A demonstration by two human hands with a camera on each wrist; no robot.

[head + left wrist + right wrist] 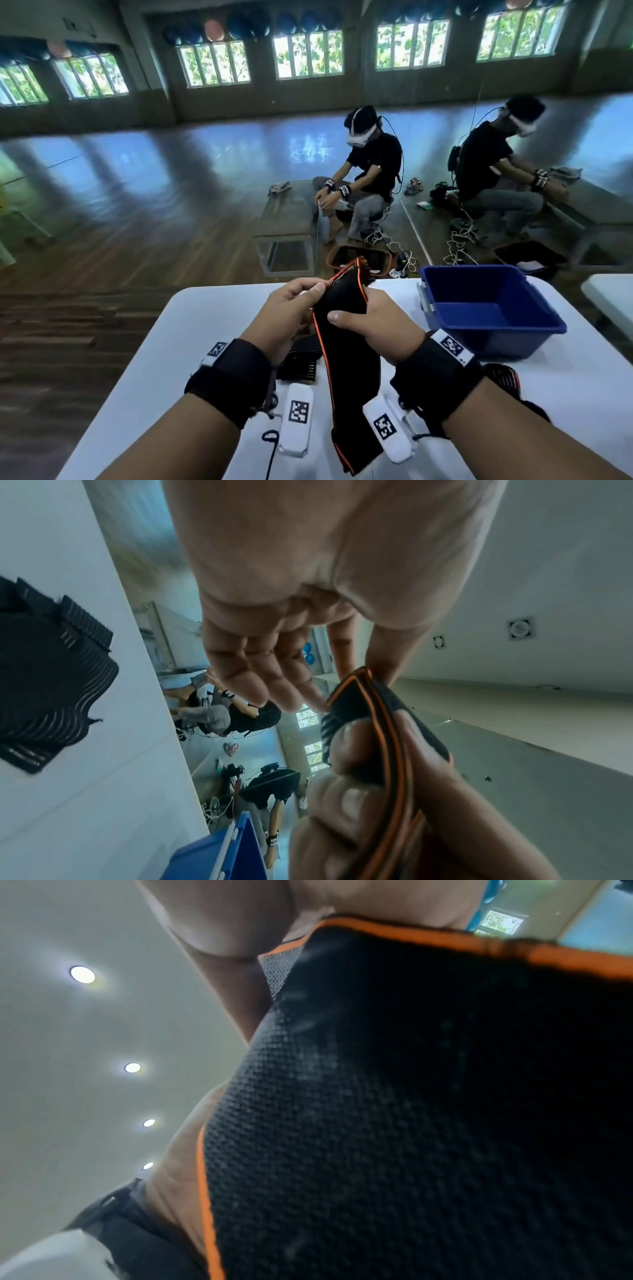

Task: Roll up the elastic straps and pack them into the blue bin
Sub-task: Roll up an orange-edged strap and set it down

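Observation:
A black elastic strap with orange edging (346,346) is held up above the white table (565,387). My left hand (294,301) pinches its folded top end between thumb and forefinger, as the left wrist view shows at the strap (363,704). My right hand (370,320) grips the strap just below, thumb across its front; the strap's mesh (411,1096) fills the right wrist view. The strap's tail hangs down to the table's near edge. The blue bin (486,308) stands to the right with nothing visible inside.
A second black ribbed strap (301,359) lies on the table under my left wrist, also the ribbed strap (51,674). Another strap with orange stripes (503,380) lies by my right wrist. Two people sit on benches beyond the table.

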